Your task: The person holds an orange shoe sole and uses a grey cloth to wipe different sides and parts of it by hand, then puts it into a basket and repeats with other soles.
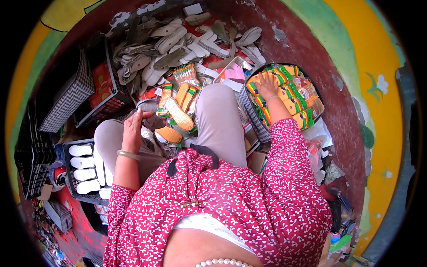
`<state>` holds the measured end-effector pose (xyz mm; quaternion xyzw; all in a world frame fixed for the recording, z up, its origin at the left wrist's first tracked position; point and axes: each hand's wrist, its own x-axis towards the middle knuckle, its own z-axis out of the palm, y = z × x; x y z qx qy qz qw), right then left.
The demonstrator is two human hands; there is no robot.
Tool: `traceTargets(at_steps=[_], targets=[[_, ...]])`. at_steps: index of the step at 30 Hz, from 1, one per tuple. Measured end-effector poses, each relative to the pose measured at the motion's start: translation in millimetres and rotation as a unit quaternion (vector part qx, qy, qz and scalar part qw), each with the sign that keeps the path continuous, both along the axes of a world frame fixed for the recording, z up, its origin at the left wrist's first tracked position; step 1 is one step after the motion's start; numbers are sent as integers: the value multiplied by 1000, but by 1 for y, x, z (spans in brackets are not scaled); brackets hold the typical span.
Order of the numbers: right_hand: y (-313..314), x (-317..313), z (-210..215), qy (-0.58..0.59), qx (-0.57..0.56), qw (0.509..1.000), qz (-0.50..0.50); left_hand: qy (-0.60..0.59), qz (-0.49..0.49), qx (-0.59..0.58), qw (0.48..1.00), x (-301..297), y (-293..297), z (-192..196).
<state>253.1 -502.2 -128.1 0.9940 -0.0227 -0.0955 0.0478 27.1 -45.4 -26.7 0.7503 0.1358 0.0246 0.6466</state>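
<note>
My left hand (132, 129), with a bangle at the wrist, is closed by my left knee. A grey soft piece (149, 107), its kind unclear, is pinched at the fingertips. My right hand (266, 86) lies flat, fingers spread, on packaged yellow insoles (289, 92) with green, red and yellow labels. They fill a basket with a checked side (255, 116) beyond my right knee. Between my legs lie loose tan insoles (179, 115) and more labelled packs (164, 99). A clear-wrapped bundle (184, 74) sits just beyond them.
A big heap of grey and white insoles (169, 40) lies against the far wall. Dark crates (100, 100) stand at the left. A grey crate (71, 169) holds rolled white insoles (83, 162). Plastic bags (316, 153) lie by the right wall.
</note>
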Motion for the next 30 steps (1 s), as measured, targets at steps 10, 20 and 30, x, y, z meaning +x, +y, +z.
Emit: traceTargets(at_steps=[10,20,30], targets=[[-21,-23,12,29,-12,996,-87,-32,1,-15,999,-2,3,-11],[-13,-42,0,-63,-7,996,-69,-15,-4,9,1000,-4,0,-6],[-10,-57,-13,-123,-2,991,-59,36,-11,6,999,-5,1,-2]])
